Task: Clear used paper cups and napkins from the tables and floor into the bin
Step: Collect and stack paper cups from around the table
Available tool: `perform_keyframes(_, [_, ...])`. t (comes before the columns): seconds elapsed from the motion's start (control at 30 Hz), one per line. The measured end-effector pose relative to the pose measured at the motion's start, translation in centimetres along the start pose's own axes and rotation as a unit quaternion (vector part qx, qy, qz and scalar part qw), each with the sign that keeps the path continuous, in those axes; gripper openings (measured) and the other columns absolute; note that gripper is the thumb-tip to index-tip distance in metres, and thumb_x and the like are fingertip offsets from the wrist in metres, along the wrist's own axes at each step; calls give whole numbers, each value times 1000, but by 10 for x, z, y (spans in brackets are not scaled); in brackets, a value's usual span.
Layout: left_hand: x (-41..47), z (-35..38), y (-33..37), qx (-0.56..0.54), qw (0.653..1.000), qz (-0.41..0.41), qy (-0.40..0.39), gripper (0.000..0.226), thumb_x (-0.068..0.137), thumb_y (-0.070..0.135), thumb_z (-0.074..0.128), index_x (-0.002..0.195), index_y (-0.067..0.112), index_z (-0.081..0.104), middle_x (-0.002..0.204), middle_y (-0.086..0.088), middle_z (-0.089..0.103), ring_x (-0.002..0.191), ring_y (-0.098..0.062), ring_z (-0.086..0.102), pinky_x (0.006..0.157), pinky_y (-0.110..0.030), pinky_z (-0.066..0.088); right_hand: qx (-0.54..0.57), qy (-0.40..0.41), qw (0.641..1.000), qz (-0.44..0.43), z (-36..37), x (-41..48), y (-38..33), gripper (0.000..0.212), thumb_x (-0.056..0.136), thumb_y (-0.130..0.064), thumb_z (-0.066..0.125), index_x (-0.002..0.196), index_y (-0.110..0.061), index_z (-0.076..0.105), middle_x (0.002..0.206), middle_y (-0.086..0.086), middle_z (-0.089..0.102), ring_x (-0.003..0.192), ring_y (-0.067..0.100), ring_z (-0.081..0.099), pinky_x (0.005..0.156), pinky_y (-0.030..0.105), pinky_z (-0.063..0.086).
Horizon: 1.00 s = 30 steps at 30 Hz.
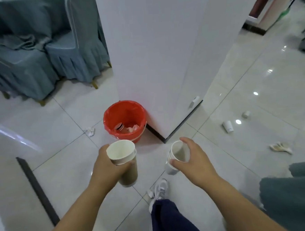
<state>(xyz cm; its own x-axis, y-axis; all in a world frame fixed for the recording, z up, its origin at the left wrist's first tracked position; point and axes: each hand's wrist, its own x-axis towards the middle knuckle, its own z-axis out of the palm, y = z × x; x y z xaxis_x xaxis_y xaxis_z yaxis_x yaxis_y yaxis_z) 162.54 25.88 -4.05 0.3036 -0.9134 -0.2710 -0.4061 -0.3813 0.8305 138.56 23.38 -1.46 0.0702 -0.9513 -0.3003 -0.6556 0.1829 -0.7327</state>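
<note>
Held in the left hand [106, 163], at 6 o'clock from the red bin [126, 111]: a nested stack of paper cups [121, 151], tilted, with its mouth toward the camera. Fingers [123, 167] curled close together round the stack just under the top rim, base of the stack clear of the hand at 5 o'clock.

Held in the right hand [194, 157], at 5 o'clock from the bin: a second stack of cups [179, 153], lying at 9 o'clock of the palm. Thumb [174, 162] on the near rim, other fingers arched and spread over the far rim, pinching the stack between them.

Inside the bin: used cups [119, 127] and a pinkish napkin [132, 129].

On the tiled floor: a crumpled napkin [89, 131] just beside the bin at 9 o'clock; two fallen cups [227, 126] well apart at 3 o'clock; a soiled napkin [280, 147] at 4 o'clock.

Just beside the bin at 3 o'clock: the base of a white pillar [152, 52].
</note>
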Motion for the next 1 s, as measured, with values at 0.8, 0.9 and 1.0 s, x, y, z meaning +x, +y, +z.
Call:
perform_keyframes(0.8, [394,-19,13,32,987,-160,-6,94,66,45,81,140,18,28,136,-8,47,115,-26,51,90,-41,50,-68,-92,993,22,103,390,-133,72,78,-38,73,137,-29,33,138,-5,42,119,14,45,96,28,43])
perform_keyframes(0.9, [439,-19,8,33,983,-177,-43,103,69,48,77,148,20,16,149,-7,35,130,-31,42,97,-44,45,-50,-95,993,46,114,429,-144,88,78,-34,75,146,-28,21,147,-4,32,133,17,36,103,29,36])
perform_keyframes(1.0, [472,-23,-3,62,975,-191,-91,94,72,51,74,145,20,24,145,-9,38,125,-32,47,94,-45,47,-55,-93,992,63,122,462,-146,86,80,-33,72,148,-24,20,150,1,30,136,18,33,103,26,32])
